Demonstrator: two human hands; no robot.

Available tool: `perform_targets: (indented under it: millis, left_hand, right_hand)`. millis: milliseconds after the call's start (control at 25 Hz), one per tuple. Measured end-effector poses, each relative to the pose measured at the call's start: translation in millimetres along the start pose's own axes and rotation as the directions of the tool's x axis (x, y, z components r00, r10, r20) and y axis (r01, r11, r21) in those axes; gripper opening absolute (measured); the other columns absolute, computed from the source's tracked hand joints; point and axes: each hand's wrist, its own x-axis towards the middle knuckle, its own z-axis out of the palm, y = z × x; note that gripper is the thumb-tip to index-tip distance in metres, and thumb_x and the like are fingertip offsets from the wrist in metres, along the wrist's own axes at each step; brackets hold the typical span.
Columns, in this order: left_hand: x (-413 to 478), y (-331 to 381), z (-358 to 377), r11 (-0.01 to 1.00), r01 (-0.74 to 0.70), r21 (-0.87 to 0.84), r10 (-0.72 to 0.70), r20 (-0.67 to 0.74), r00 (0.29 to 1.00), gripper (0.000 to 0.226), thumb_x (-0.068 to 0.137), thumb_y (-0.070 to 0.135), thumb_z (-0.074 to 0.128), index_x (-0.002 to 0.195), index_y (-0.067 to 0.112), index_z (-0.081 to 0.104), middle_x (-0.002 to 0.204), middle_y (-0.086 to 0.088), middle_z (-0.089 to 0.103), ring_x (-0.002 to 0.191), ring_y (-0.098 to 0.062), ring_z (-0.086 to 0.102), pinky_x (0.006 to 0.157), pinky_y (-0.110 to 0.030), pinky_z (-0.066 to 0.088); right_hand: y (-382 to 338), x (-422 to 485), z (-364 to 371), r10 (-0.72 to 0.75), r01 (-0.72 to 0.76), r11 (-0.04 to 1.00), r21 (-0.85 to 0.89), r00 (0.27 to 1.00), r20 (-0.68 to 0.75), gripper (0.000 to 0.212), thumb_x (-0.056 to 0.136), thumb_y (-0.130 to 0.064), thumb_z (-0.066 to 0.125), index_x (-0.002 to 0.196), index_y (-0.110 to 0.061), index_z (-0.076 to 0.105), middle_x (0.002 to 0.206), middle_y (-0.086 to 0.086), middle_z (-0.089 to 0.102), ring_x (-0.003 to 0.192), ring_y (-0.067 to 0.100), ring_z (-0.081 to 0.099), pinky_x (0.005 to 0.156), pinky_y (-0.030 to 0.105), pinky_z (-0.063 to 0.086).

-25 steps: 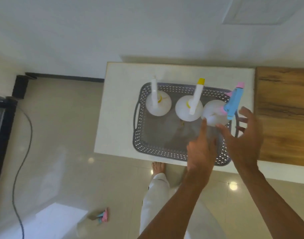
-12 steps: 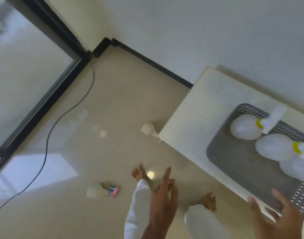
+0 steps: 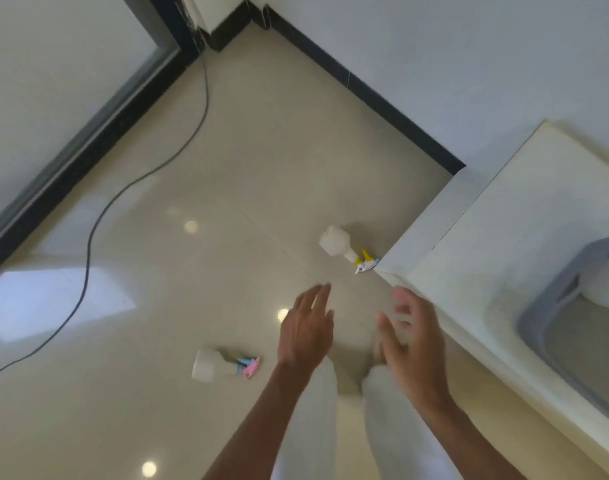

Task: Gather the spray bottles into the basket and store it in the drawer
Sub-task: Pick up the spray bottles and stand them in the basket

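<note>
While two spray bottles (image 3: pixel 336 241) lie on the floor (image 3: pixel 227 174), both hands (image 3: pixel 306 329) hover open, empty.

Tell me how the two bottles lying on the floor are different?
The bottle with the yellow trigger lies right by the corner of the white counter; the bottle with the pink and blue trigger lies out on the open floor, nearer the left hand. The yellow one's nozzle points toward the counter; the pink one's points toward the person's legs. Both are white, tipped on their sides, and not yet picked up.

Head view, steeply down over floor (image 3: pixel 227 188)
</note>
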Motion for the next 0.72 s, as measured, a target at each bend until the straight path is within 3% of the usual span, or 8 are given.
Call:
perform_targets:
  millis: [80,160,240,320,480,600,720]
  left_hand:
    - [51,-18,13,0.99,-0.077,0.12,0.065,0.104,0.992,0.054,0.092,0.014,0.058,0.144,0.009,0.045,0.146,-0.011,0.05,0.135,-0.029,0.048,0.099,-0.043,0.051]
    - [98,-42,41,0.947,-0.192,0.258,0.129,0.244,0.961,0.062,0.095,0.018,0.053,0.152,0.011,0.029,0.159,-0.009,0.032,0.146,-0.027,0.03,0.113,-0.041,0.037]
    - [146,-67,85,0.856,-0.316,0.41,0.178,0.341,0.923,0.073,0.094,0.019,0.057,0.155,0.011,0.017,0.164,-0.008,0.017,0.151,-0.027,0.017,0.118,-0.042,0.029]
    - [188,-87,128,0.743,-0.417,0.523,0.207,0.413,0.887,0.084,0.091,0.021,0.063,0.155,0.01,0.01,0.165,-0.008,0.008,0.152,-0.027,0.011,0.119,-0.044,0.026]
    - [244,-122,201,0.586,-0.502,0.636,0.156,0.52,0.84,0.094,0.09,0.022,0.065,0.155,0.01,-0.002,0.166,-0.01,-0.004,0.153,-0.029,0.0,0.122,-0.05,0.017]
    - [264,-138,231,0.548,-0.494,0.675,0.169,0.489,0.856,0.099,0.089,0.019,0.066,0.155,0.01,-0.008,0.165,-0.013,-0.009,0.153,-0.032,-0.004,0.122,-0.051,0.016]
    - [281,-143,242,0.581,-0.49,0.65,0.172,0.49,0.854,0.104,0.085,0.026,0.073,0.155,0.01,-0.002,0.163,-0.014,0.009,0.152,-0.031,0.008,0.121,-0.047,0.022]
  right_hand:
    - [9,31,49,0.037,-0.03,0.997,-0.073,0.995,0.097,0.048,0.09,-0.014,0.067,0.134,-0.007,0.05,0.119,0.009,0.056,0.105,0.022,0.057,0.089,0.036,0.051]
    - [35,65,95,0.114,-0.08,0.985,-0.155,0.968,0.223,0.058,0.09,-0.01,0.065,0.141,0.003,0.04,0.133,0.019,0.05,0.121,0.032,0.051,0.101,0.042,0.044]
    - [80,103,140,0.199,-0.104,0.956,-0.273,0.916,0.348,0.072,0.091,-0.014,0.062,0.149,0.003,0.023,0.151,0.02,0.033,0.14,0.036,0.031,0.111,0.041,0.033]
    - [129,138,174,0.273,-0.096,0.91,-0.404,0.872,0.407,0.083,0.092,-0.02,0.059,0.154,-0.001,0.007,0.162,0.017,0.012,0.15,0.034,0.014,0.113,0.042,0.031]
    - [213,190,208,0.317,-0.023,0.84,-0.542,0.831,0.456,0.089,0.09,-0.023,0.059,0.154,0.0,0.001,0.164,0.018,-0.005,0.153,0.032,-0.001,0.117,0.04,0.024]
    - [246,205,218,0.289,0.02,0.82,-0.572,0.848,0.444,0.088,0.089,-0.025,0.06,0.154,0.0,0.006,0.163,0.02,-0.002,0.152,0.034,0.0,0.118,0.039,0.024]
    - [250,200,226,0.241,0.035,0.829,-0.559,0.878,0.413,0.083,0.092,-0.024,0.058,0.154,-0.002,0.009,0.164,0.019,0.003,0.151,0.034,0.007,0.117,0.04,0.031]
